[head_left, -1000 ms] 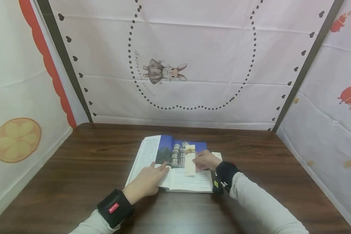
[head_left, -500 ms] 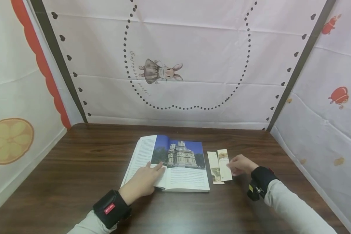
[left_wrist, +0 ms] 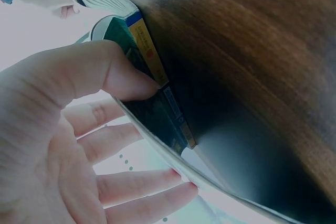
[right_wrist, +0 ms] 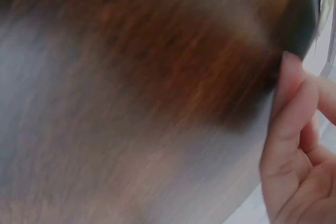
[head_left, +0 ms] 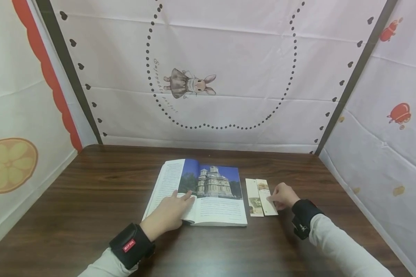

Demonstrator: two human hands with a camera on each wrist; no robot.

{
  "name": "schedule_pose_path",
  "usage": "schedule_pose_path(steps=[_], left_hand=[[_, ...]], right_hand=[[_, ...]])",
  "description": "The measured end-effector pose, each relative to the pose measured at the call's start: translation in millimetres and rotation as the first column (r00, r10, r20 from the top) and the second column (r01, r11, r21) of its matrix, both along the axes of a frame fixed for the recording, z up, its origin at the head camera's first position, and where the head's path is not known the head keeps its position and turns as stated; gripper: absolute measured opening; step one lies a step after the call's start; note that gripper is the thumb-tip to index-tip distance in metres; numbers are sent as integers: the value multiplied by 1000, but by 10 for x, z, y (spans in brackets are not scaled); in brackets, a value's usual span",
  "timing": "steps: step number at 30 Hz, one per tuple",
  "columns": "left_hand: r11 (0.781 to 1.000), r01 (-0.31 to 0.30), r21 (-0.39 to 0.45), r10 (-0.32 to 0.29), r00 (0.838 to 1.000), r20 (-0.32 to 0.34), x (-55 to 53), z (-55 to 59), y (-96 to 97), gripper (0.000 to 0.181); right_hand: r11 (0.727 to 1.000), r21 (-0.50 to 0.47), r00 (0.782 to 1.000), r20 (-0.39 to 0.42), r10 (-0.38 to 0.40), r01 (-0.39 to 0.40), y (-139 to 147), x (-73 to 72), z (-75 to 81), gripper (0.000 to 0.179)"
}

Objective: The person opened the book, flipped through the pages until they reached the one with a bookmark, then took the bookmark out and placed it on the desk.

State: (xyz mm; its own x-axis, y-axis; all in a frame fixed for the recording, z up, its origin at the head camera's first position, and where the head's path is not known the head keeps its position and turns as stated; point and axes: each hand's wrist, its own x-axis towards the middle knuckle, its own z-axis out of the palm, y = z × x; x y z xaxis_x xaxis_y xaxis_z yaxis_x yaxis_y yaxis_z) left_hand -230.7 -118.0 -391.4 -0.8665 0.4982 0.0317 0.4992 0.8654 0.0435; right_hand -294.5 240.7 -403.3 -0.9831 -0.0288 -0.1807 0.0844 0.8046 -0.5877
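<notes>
An open book (head_left: 218,211) lies on the table, a photo of a pale domed church across the top of its right page. My left hand (head_left: 168,211) holds its left half, fingers spread over the page; in the left wrist view the thumb (left_wrist: 123,72) reaches under the page edge by the spine (left_wrist: 147,48). Right of the book, two cream bookmarks lie side by side. The nearer-to-book one (head_left: 254,198) is untouched. My right hand (head_left: 284,196) pinches the right edge of the other bookmark (head_left: 267,202). In the right wrist view its thumb and forefinger (right_wrist: 296,98) meet.
A brown wood-grain table (head_left: 124,173) spreads around the book. White printed sheets hang at the back (head_left: 235,57) and both sides, meeting the table's edges. Each wrist carries a black strap, the left one (head_left: 131,244) with a red label.
The right hand has carried its bookmark rightward from over the book to beside the other one, then lowered it; the two no longer overlap. The left hand stays on the book.
</notes>
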Motion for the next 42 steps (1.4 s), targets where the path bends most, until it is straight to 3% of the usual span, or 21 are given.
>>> schedule_pose_path(steps=[8, 12, 14, 16, 18, 19, 22, 24, 25, 27, 30, 33, 37, 42], left_hand=[[1000, -9, 2, 9, 1000, -7, 10, 1, 7, 64], [1000, -8, 5, 8, 1000, -7, 26, 17, 6, 63], [1000, -7, 3, 7, 1000, -6, 37, 21, 6, 62], [1000, -9, -4, 9, 1000, -3, 43, 22, 0, 62], [1000, -14, -9, 14, 1000, 2, 47, 19, -6, 62], [1000, -15, -12, 15, 1000, 3, 48, 19, -7, 61], [1000, -19, -21, 19, 1000, 5, 44, 19, -8, 61], [1000, -11, -23, 11, 1000, -4, 37, 17, -8, 61], [1000, -4, -22, 4, 1000, -8, 32, 18, -8, 62], [1000, 11, -15, -12, 1000, -12, 25, 19, -10, 65], [1000, 28, 4, -28, 1000, -8, 17, 27, -12, 74], [1000, 22, 17, -22, 1000, -10, 11, 34, -4, 81], [1000, -5, 21, 6, 1000, -24, -5, 30, 53, 77], [999, -39, 11, 39, 998, -47, -16, 22, 124, 75]], right_hand=[[992, 109, 998, -6, 58, -57, -24, -14, 22, 30], [990, 117, 993, -78, 89, -80, -83, -8, 32, 28], [987, 97, 981, -140, 138, -125, -163, 18, 51, 25], [972, 84, 952, -200, 232, -219, -303, 58, 96, 18], [930, 118, 903, -227, 366, -348, -471, 119, 152, 20], [895, 156, 868, -223, 444, -418, -556, 155, 182, 28], [762, 291, 752, -171, 637, -579, -783, 254, 234, 62], [681, 378, 697, -117, 707, -627, -889, 307, 236, 78], [654, 412, 686, -90, 722, -634, -929, 326, 224, 83], [625, 461, 683, -54, 728, -630, -995, 347, 193, 87], [606, 505, 697, -10, 717, -615, -1054, 342, 161, 86], [592, 506, 692, 15, 721, -628, -1077, 306, 166, 83], [568, 487, 659, 20, 752, -664, -1050, 271, 215, 70], [529, 508, 593, -44, 804, -680, -1045, 303, 287, 23]])
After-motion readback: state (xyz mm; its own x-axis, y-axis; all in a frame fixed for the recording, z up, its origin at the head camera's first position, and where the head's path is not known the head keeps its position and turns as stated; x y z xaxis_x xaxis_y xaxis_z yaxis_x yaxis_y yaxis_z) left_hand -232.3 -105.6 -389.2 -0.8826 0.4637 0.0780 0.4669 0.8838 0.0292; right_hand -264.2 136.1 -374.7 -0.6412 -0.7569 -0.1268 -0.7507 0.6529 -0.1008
